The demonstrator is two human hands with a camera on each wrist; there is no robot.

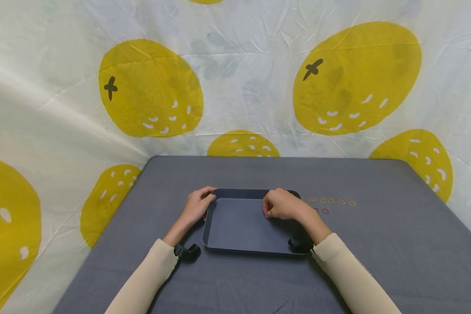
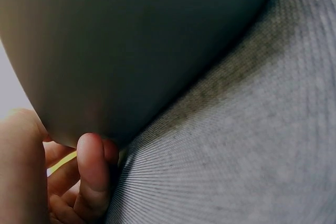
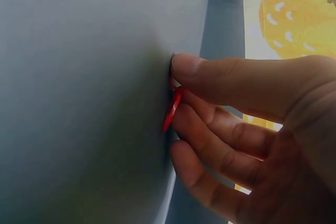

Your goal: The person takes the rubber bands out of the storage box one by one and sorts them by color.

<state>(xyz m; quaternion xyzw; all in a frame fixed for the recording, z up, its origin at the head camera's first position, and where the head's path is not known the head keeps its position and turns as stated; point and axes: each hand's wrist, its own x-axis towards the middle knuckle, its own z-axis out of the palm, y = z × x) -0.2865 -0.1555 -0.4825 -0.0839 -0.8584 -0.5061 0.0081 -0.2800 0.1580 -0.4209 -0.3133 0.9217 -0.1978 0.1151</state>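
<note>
A dark grey rectangular baking tray (image 1: 239, 231) lies on the grey cloth. My left hand (image 1: 196, 204) grips its far left corner, and in the left wrist view curled fingers (image 2: 93, 163) show at the tray's outer wall (image 2: 157, 40). Over the right half of the tray is my right hand (image 1: 283, 205). In the right wrist view, the thumb and fingers pinch a red rubber band (image 3: 172, 111) close against the tray's floor (image 3: 89, 93).
Right of the tray, several orange rubber bands (image 1: 331, 200) lie in a row. Nearer, red rubber bands (image 1: 325, 211) lie below that row, one partly hidden by my right arm. A white curtain (image 1: 247, 100) with yellow fruit shapes hangs behind the table (image 1: 392, 244).
</note>
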